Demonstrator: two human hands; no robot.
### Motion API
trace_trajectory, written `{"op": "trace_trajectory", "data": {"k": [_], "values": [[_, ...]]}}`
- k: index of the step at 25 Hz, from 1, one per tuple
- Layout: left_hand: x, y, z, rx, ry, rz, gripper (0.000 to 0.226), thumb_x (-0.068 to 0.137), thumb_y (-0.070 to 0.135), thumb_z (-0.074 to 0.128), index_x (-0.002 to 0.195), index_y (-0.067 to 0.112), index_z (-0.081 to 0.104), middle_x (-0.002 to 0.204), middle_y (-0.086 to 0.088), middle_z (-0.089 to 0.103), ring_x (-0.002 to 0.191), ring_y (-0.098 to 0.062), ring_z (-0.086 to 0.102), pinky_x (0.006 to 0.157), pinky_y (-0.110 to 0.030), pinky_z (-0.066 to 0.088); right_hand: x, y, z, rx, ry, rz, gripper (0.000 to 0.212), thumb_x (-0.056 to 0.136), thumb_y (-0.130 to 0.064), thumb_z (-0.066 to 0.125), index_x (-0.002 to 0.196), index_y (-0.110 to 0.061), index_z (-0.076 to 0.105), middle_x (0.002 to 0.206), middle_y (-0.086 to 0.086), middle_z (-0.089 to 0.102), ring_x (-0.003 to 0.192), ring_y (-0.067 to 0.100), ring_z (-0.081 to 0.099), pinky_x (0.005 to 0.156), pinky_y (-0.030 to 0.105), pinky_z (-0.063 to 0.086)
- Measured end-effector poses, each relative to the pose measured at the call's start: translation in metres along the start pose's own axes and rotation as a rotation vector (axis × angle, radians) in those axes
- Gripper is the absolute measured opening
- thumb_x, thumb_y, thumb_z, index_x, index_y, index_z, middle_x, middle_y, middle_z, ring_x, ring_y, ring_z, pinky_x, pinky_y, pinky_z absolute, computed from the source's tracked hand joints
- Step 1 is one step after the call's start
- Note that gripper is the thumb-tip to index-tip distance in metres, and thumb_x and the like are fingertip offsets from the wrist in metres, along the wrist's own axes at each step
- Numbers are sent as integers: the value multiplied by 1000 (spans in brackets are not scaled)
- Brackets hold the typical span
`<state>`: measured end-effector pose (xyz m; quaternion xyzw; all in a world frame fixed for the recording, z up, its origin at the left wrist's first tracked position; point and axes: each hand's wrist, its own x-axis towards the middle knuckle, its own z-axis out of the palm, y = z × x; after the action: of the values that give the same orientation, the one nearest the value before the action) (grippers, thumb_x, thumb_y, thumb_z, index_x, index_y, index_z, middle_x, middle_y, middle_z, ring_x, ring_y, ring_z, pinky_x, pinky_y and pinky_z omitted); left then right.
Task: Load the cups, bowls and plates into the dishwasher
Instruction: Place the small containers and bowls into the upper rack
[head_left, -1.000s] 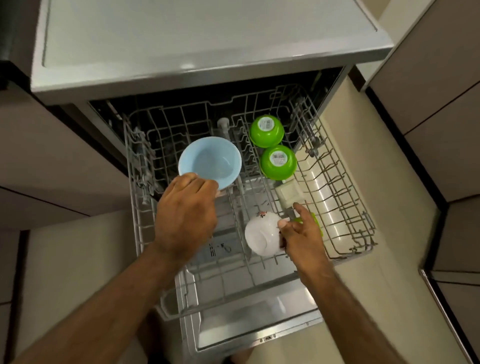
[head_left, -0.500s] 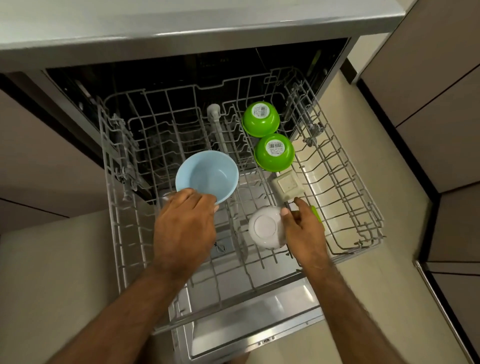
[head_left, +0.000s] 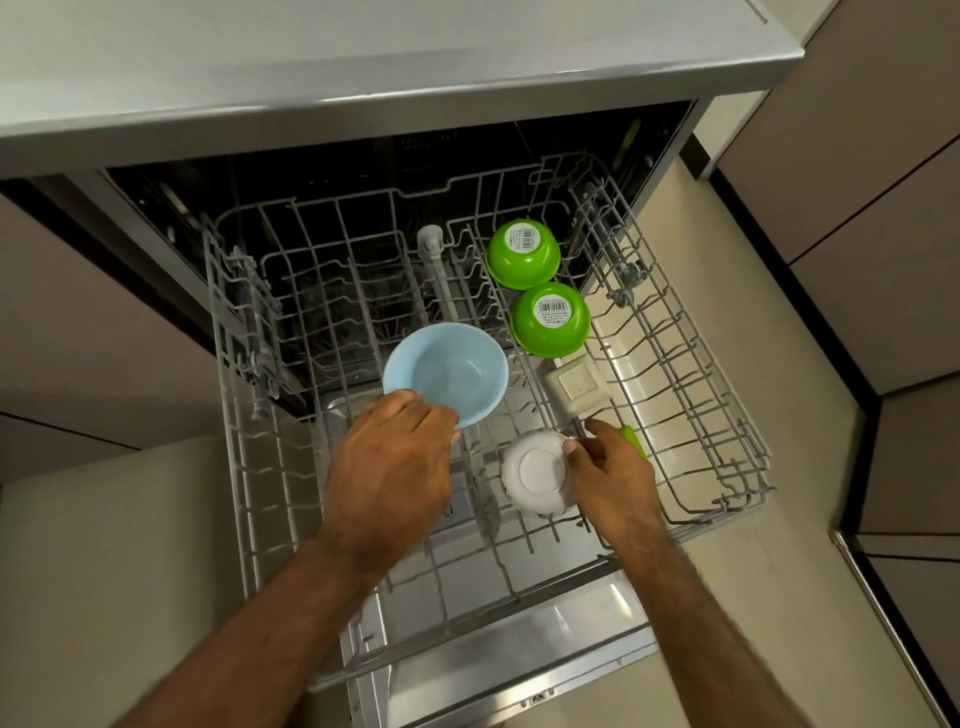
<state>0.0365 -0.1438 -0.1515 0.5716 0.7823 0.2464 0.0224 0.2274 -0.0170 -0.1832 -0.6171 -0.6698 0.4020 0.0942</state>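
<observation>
The wire upper rack (head_left: 727, 415) of the dishwasher is pulled out below me. My left hand (head_left: 389, 467) grips the near rim of a light blue bowl (head_left: 447, 371), held mouth-up over the rack's middle. My right hand (head_left: 613, 478) holds a white cup (head_left: 537, 475) turned bottom-up on the rack's tines, fingers curled round its right side. Behind it stand a square cream bowl (head_left: 574, 387) and two green bowls (head_left: 550, 319) (head_left: 522, 252), all upside down in one row. A green object (head_left: 634, 439) shows just past my right hand.
The open dishwasher door (head_left: 519, 660) lies under the rack toward me. A grey countertop (head_left: 363, 62) runs above the dishwasher. Beige cabinets (head_left: 857, 156) stand to the right, with tiled floor (head_left: 727, 571) between them and the rack.
The white cup has been tipped from lying partly sideways to fully bottom-up on the rack. The blue bowl stays in my left hand. My view has moved closer to the rack.
</observation>
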Motion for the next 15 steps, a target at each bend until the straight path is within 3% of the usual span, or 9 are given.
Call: {"op": "trace_trajectory", "data": {"k": [2,4,7,9,11,13,15], "values": [[1,-1,1,-6,-46,23,7,87,5,71,91,11,69,93,-4,71,102,-26,64,88,-44,57,-3,-5,-2,-89,122,-70,36,99,-27,62,134,-19,61,121,-2,67,102,10,58,85,26,47],[4,-3,3,-37,-110,37,9,89,5,66,95,12,64,104,-4,68,116,-27,59,99,-44,53,-11,-18,-5,-62,244,-318,36,96,-16,64,132,-19,62,124,-11,62,109,5,54,95,25,47],[8,-3,5,-112,-168,87,7,93,4,61,94,10,60,111,-6,62,118,-28,53,104,-45,46,-22,-41,4,-105,68,-799,43,89,-1,65,131,-13,64,131,-3,63,126,6,48,112,23,36],[9,-2,5,-150,-165,113,6,93,2,60,93,8,59,112,-8,59,116,-28,53,102,-46,46,-21,-44,15,-150,42,-938,39,86,1,67,124,-9,68,122,4,71,119,12,56,108,36,47],[10,0,3,-188,-141,75,17,95,3,57,111,6,59,138,-13,52,136,-29,45,111,-45,46,-14,-50,17,-81,62,-905,37,86,1,69,122,-12,71,114,1,74,107,10,61,98,34,54],[13,1,-1,-226,-109,-61,49,97,4,56,144,12,46,166,-7,23,151,-23,29,108,-33,44,-5,-64,12,145,-38,-633,46,91,1,67,129,-25,66,110,-14,72,102,1,63,89,17,52],[15,3,-6,-222,-55,-186,68,96,8,58,157,19,31,171,-1,8,151,-17,26,100,-26,42,15,-75,9,478,-128,-289,56,95,4,61,137,-32,58,85,-21,67,88,1,65,80,16,52]]}}
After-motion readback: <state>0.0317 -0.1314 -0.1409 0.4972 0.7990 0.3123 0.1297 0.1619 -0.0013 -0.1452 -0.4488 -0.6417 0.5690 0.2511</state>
